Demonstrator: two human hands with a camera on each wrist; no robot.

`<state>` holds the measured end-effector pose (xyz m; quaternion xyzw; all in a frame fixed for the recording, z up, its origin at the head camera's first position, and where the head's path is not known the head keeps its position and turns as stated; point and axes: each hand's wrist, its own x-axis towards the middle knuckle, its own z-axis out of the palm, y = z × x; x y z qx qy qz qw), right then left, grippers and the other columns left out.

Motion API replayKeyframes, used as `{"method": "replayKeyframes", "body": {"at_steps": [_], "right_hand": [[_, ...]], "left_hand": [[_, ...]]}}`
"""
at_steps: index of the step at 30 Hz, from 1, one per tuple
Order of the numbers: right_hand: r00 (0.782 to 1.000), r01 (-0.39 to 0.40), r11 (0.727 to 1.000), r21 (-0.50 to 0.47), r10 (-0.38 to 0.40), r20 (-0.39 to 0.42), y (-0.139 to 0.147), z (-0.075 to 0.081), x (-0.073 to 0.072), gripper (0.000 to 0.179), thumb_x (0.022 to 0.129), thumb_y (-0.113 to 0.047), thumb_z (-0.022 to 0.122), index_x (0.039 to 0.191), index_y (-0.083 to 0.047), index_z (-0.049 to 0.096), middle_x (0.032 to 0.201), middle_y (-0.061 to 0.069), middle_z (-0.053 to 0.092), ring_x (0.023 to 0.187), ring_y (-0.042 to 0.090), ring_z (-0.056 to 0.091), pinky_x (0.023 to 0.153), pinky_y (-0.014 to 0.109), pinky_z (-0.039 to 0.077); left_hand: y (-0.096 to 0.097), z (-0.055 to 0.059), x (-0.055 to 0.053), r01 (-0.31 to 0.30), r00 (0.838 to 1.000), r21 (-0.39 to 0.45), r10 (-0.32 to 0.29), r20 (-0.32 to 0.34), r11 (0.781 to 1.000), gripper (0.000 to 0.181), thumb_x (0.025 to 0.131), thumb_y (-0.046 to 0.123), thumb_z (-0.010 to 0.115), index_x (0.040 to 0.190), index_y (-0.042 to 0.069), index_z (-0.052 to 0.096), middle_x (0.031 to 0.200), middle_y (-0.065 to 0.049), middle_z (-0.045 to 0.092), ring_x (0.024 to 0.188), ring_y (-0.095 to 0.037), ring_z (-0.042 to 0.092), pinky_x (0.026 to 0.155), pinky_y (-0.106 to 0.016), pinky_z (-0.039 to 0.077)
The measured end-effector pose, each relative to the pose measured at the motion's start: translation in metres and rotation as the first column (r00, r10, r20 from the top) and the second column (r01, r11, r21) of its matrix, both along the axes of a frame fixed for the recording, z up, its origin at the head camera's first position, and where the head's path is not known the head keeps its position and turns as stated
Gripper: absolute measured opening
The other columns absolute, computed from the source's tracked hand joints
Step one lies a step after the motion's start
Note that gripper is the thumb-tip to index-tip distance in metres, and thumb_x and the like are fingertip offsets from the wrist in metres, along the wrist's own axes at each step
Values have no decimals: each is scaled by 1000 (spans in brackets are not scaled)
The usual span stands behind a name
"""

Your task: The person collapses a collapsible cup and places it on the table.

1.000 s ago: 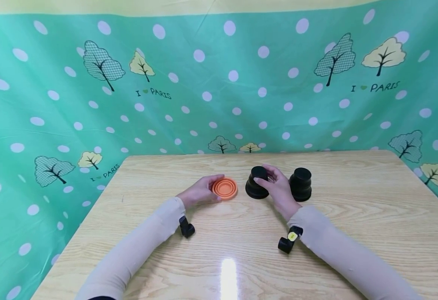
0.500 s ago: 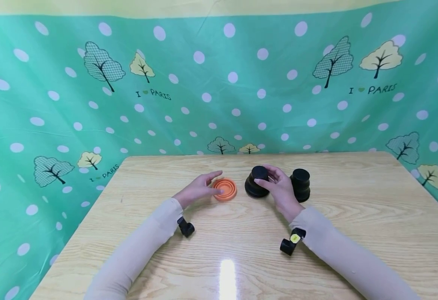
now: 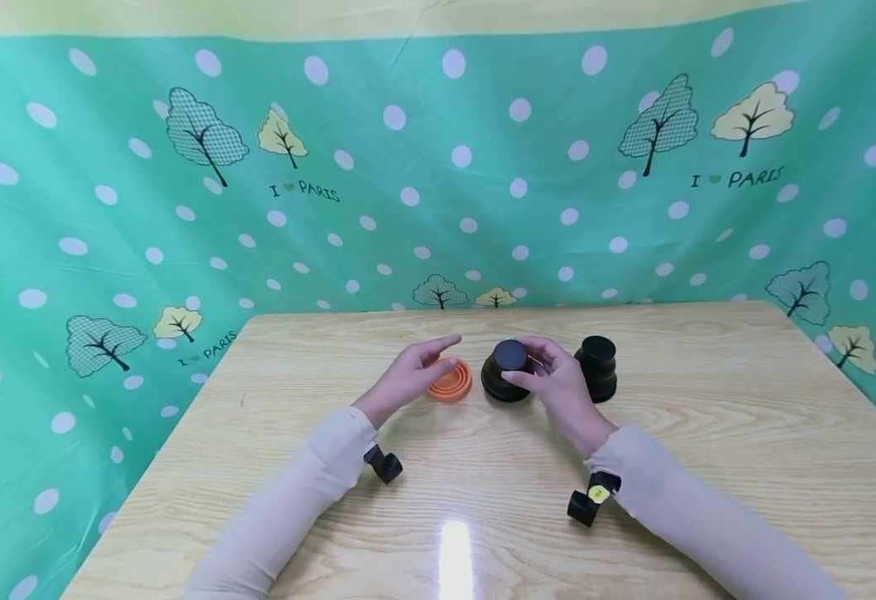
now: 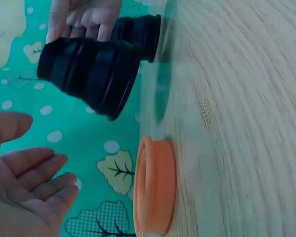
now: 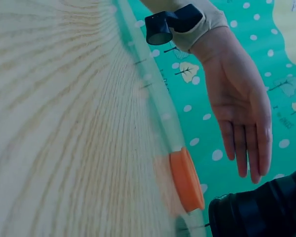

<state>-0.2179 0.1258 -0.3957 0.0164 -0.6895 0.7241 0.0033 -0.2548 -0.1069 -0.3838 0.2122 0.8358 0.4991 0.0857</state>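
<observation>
My right hand (image 3: 563, 387) grips a black ribbed collapsible cup (image 3: 509, 358), narrow end up, between thumb and fingers. In the left wrist view this black cup (image 4: 91, 74) is off the table and slightly tilted. An orange collapsible cup (image 3: 450, 387), pressed flat into rings, lies on the table to its left. Above the flat cup's left side hovers my left hand (image 3: 406, 379), holding nothing. In the right wrist view the left hand (image 5: 240, 103) has straight fingers, apart from the orange cup (image 5: 186, 178).
A second black ribbed cup (image 3: 598, 368) stands narrow end up on the wooden table (image 3: 708, 392), just right of my right hand. A green dotted cloth (image 3: 332, 275) hangs behind the table's far edge. Wrist cameras (image 3: 383, 463) sit under both sleeves.
My left hand has let go of the orange cup and risen slightly toward the right. The right hand has lifted its black cup and brought it a little leftward.
</observation>
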Motion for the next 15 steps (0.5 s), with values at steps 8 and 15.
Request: {"method": "replayKeyframes", "body": {"at_steps": [8, 15], "right_hand": [[994, -48, 998, 36, 51, -100, 2, 7, 12, 57, 75, -3, 78, 127, -2, 53, 129, 10, 53, 120, 17, 49, 106, 23, 34], [982, -79, 996, 39, 85, -169, 1, 13, 20, 56, 75, -2, 78, 125, -3, 54, 128, 9, 54, 118, 16, 51, 102, 19, 38]], "left_hand": [[14, -5, 1, 89, 995, 89, -92, 35, 992, 47, 99, 24, 51, 139, 3, 44, 142, -11, 46, 129, -28, 44, 105, -38, 38], [24, -8, 1, 104, 992, 107, -111, 61, 989, 44, 100, 22, 49, 138, 1, 46, 140, -14, 47, 131, -22, 42, 108, -38, 33]]}}
